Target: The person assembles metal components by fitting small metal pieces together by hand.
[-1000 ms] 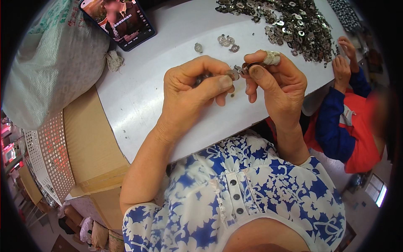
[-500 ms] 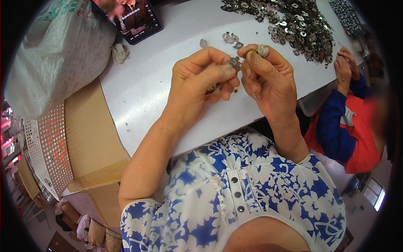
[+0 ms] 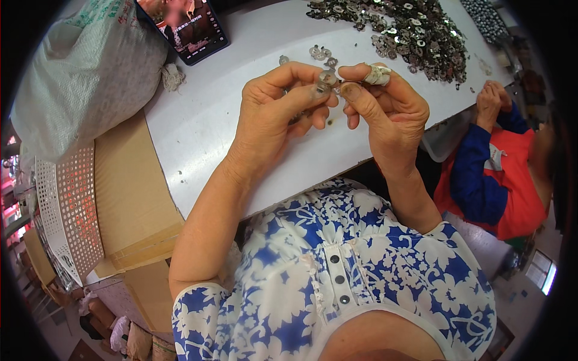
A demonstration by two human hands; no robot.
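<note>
My left hand (image 3: 265, 111) pinches a small round metal piece (image 3: 328, 78) between thumb and index finger, above the white table. More metal bits show partly under its curled fingers. Close beside it, my right hand (image 3: 394, 114) is closed in a pinch, its thumb and index fingertips meeting at the piece's right edge. What lies between those right fingertips is too small to make out. White tape (image 3: 378, 74) wraps the right index finger. Just beyond the hands lie a few loose metal pieces (image 3: 320, 53), and a large heap of similar metal pieces (image 3: 415, 42) spreads at the far right.
A phone (image 3: 188, 33) with a lit screen leans at the far left, next to a stuffed white woven sack (image 3: 90, 78). Cardboard (image 3: 123, 198) and a perforated white basket (image 3: 75, 210) stand left of the table (image 3: 198, 150). A co-worker in red and blue (image 3: 500, 180) sits at right.
The metal piece in my left fingers has turned to show a rounder face, and my right fingertips have shifted against it. The view has swung slightly; the co-worker's hands have drawn together.
</note>
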